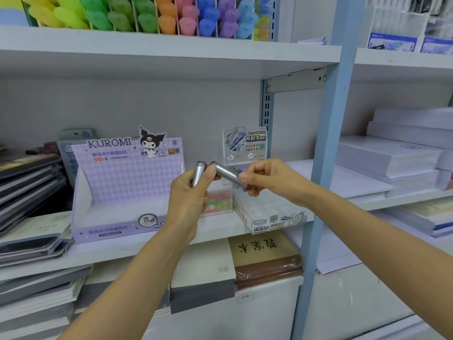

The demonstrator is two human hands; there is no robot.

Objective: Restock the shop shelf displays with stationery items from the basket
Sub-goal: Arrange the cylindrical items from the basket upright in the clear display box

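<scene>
My left hand (190, 192) grips a grey lead-refill tube (199, 173) upright, its cap sticking out above the fingers. My right hand (263, 177) pinches a second grey tube (226, 173) that lies tilted, its cap end touching my left thumb. Both hands hover in front of the middle shelf (220, 233). To the left stands an open purple Kuromi display box (122, 187) whose tray looks bare. Under my right hand sits a pale lead-refill display box (269, 217) with an upright header card (245, 146). The basket is out of view.
A pink-green packet (219, 201) sits between the two boxes. Notebook stacks (31, 192) fill the shelf's left end. Coloured highlighters (147, 15) line the upper shelf. A blue upright post (326, 143) divides off paper reams (404, 153) at right. Books (264, 256) lie on the shelf below.
</scene>
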